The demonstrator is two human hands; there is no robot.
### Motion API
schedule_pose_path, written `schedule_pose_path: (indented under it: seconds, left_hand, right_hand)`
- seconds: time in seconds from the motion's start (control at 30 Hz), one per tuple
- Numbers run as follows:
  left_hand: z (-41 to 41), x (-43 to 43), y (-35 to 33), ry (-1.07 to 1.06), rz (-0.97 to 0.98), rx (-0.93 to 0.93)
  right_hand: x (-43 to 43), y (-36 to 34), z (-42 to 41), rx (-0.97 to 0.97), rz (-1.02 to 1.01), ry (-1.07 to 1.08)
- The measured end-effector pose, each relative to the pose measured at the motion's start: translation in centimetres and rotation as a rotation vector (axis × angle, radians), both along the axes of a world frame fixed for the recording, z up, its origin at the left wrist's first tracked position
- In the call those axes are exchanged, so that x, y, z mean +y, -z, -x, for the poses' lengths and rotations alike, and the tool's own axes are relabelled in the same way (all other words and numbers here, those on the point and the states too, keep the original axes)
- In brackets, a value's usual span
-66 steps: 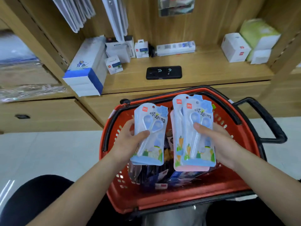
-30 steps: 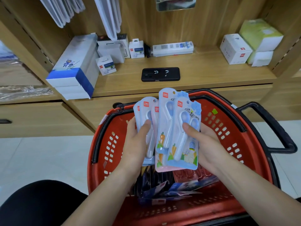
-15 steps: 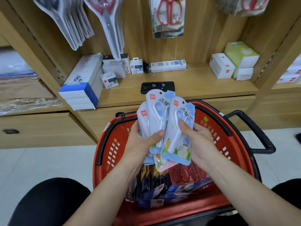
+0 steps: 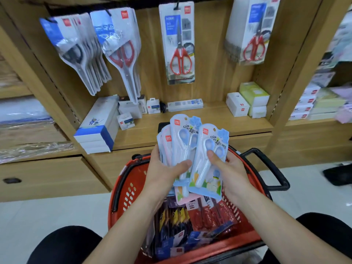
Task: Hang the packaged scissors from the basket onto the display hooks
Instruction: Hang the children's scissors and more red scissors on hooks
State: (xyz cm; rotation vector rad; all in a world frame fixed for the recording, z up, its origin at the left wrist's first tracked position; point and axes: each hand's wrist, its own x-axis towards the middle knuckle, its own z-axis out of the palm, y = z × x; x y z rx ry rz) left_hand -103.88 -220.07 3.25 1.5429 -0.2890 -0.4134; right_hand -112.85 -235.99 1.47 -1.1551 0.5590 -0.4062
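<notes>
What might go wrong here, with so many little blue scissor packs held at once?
The left hand grips several light-blue carded scissor packs in a loose fan; one may drop into the red plastic basket. The right hand pinches the front pack at its middle, below its hang hole, so threading a display hook could be fiddly.

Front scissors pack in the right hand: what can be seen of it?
The front scissors pack is a pale blue card with a clear blister over white scissors, blue handle loops uppermost. Red logo and hang hole at top, carrot drawings at bottom. The right hand pinches it, thumb on front; it overlaps the packs in the left hand, above the red basket.
</notes>
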Motion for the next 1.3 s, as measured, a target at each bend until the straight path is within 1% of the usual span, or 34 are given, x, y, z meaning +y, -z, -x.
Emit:
schedule_pose_path:
  seconds: [0.1,0.23,0.37,0.47,0.53,0.63,0.77,0.9,1.03,1.07,1.13,1.2,1.3]
  left_hand:
    - [0.2,-0.9,-1.8,0.008,-0.005,-0.084]
    - [0.5,-2.2,-4.1,0.005,0.022,-0.196]
    - [0.6,-3.1,-6.4,0.0,0.06,-0.251]
    - [0.2,-3.7,-8.2,0.006,0.089,-0.261]
    - [-0.1,-4.2,-9.6,0.013,0.098,-0.278]
    - [-0.3,-5.4,-11.9,0.002,0.122,-0.349]
    - [-0.6,-7.6,-14.5,-0.035,0.139,-0.408]
    - [-1.2,-9.6,-16.4,-0.056,0.161,-0.389]
    - [-2.4,-11.3,-19.2,-0.067,0.151,-0.437]
    - [-2.8,-11.7,-20.1,-0.068,0.143,-0.454]
    - [-3.5,-12.5,-22.3,-0.057,0.14,-0.475]
    - [-4.5,-13.3,-24.6,-0.058,0.159,-0.498]
    - [-6.4,-14.6,-28.6,-0.093,0.214,-0.534]
  right_hand:
    - [-0.6,-1.7,0.7,0.014,0.065,0.026]
    - [-1.5,-4.1,1.5,-0.03,0.12,0.038]
    - [-2.6,-6.7,1.8,-0.112,0.169,-0.034]
    - [-3.8,-8.5,2.0,-0.173,0.145,-0.134]
    - [-4.3,-9.9,2.1,-0.176,0.168,-0.154]
    - [-5.1,-12.2,1.9,-0.177,0.13,-0.001]
    - [-5.5,-15.0,1.4,-0.206,0.259,0.159]
    - [-5.7,-16.7,0.8,-0.226,0.407,0.147]
    - [-8.0,-19.4,0.6,-0.304,0.404,0.008]
    - [-8.7,-20.2,0.6,-0.316,0.42,0.008]
    - [-10.2,-22.4,0.2,-0.342,0.444,0.094]
    - [-12.1,-25.1,-0.6,-0.382,0.415,0.203]
    - [-14.9,-30.0,-2.4,-0.453,0.449,0.307]
